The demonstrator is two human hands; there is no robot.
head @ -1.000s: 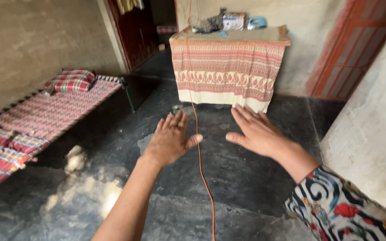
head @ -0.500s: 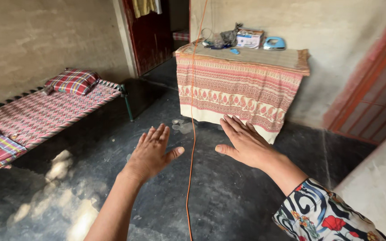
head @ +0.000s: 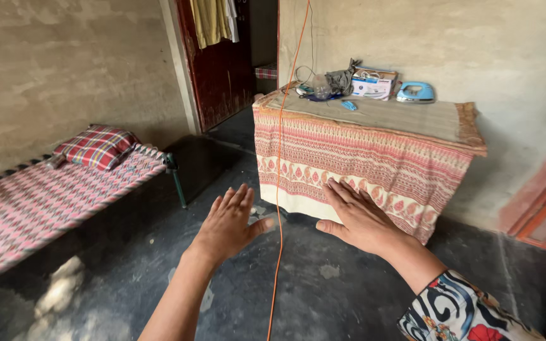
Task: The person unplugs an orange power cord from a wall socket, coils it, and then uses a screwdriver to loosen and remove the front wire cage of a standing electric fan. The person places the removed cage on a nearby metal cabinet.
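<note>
Reaching out with both hands empty

Hovering palms-down above the dark floor [head: 349, 297], the left hand [head: 227, 222] and right hand [head: 358, 218] are spread wide, holding nothing. An orange cord [head: 279, 189] hangs between them, touching neither. Beyond stands the cloth-draped surface [head: 374, 145] with a blue iron [head: 416, 93].

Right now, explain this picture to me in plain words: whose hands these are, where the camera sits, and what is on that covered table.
The camera is worn on a person's head and looks down and forward. Both hands are that person's own: the left hand and right hand are open, palms down, holding nothing. An orange cord hangs between them. Ahead stands a table under a patterned cloth, bearing a blue clothes iron, a small box and crumpled grey fabric. To the left is a woven cot with a checked pillow.
</note>
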